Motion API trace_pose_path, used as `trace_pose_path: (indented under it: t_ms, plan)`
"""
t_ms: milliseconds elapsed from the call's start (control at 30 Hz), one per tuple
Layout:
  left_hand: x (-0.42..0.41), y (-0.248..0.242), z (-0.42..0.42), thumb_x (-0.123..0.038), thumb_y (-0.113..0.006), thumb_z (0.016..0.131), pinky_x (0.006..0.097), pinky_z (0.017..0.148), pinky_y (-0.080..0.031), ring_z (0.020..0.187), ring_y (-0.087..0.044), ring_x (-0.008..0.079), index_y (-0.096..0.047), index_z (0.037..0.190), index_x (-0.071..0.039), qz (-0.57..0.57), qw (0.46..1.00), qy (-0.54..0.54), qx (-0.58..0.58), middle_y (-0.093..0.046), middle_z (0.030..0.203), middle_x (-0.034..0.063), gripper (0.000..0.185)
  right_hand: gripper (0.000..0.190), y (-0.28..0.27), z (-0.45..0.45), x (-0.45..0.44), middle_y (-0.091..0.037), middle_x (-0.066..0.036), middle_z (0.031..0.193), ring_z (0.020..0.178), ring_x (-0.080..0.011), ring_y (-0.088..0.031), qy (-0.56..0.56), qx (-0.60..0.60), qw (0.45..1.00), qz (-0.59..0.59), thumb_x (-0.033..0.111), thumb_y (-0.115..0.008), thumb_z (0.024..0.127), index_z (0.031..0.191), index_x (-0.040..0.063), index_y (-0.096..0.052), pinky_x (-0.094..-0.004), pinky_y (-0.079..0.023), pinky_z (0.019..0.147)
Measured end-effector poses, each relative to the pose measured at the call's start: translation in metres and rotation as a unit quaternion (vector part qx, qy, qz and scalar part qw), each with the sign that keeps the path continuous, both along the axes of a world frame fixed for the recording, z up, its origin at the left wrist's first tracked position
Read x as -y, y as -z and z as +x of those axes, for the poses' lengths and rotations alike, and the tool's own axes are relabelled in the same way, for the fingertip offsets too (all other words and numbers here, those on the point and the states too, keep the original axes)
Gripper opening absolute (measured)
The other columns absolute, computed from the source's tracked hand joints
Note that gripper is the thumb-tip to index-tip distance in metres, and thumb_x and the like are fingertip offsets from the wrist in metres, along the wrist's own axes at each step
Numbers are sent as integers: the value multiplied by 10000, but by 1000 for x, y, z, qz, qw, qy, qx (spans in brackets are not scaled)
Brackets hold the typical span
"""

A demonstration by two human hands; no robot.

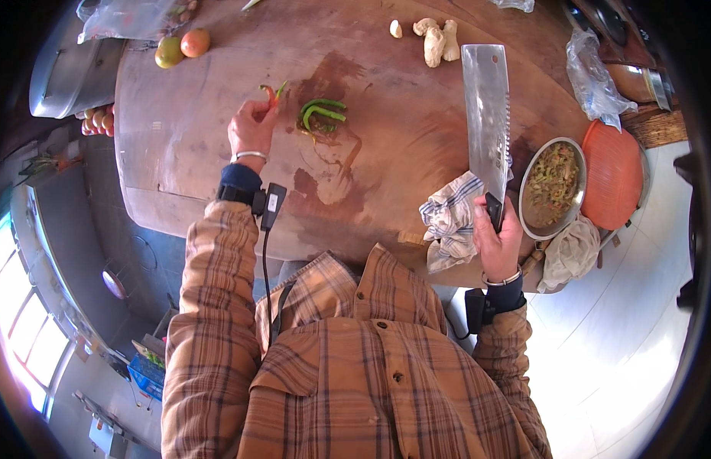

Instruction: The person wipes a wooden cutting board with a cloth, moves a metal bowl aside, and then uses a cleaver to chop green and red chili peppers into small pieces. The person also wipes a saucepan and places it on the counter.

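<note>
Pinched in the fingers of my left hand (252, 127) is a small bunch of red and green chili peppers (272, 94), held above the wooden table (189, 132). Just right of it, several green chili peppers (321, 112) lie on a wet patch of the tabletop. My right hand (497, 235) grips the black handle of a cleaver (486, 109), whose broad steel blade points away from me. A crumpled white cloth with blue stripes (452, 215) lies beside that hand. Farther back are pieces of ginger root (434, 46) and a small pale clove-like piece (395, 28).
At the right edge stand a metal bowl of chopped vegetables (550, 189), an orange plastic basket (612, 175) and a pale crumpled cloth (570, 252). A clear plastic bag (596, 77) lies behind them. Two tomatoes (183, 49) sit at the back left near another plastic bag (123, 20).
</note>
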State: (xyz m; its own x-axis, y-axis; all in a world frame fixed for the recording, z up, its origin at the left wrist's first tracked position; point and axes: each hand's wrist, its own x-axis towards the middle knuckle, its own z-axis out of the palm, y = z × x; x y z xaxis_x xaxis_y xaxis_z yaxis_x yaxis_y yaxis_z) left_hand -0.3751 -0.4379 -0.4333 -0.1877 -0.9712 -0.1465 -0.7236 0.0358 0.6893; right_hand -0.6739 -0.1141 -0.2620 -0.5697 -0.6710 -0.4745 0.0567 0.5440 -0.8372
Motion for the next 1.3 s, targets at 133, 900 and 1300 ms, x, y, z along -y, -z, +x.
trace_pose_path:
  t_ms: [133,900,1300]
  plan:
    - [-45,1,42,-202,-807,813,366,727,-561,762,-728,253,-734,914,-46,15,999,-28,20,-744,835,110,199,102,2,10,4,-557,64,780,672,-18,-449,-26,-4,1000,6,120,-658,1004,1064,41,-636,-211,-386,590]
    - [-47,-29,-58,-303,-777,828,433,894,-402,1044,-588,280,-743,967,-166,-180,964,131,147,-622,979,45,199,164,-5,36,17,-604,37,824,708,-34,-502,-111,-37,993,26,170,-669,1000,1060,23,-628,-234,-446,648]
    - [-11,-34,4,-297,-773,829,369,751,-568,774,-740,265,-785,911,-68,-57,986,-153,-26,-763,825,118,244,151,0,36,16,-587,49,824,693,-20,-487,-94,7,995,21,167,-663,1006,1059,31,-624,-209,-415,609]
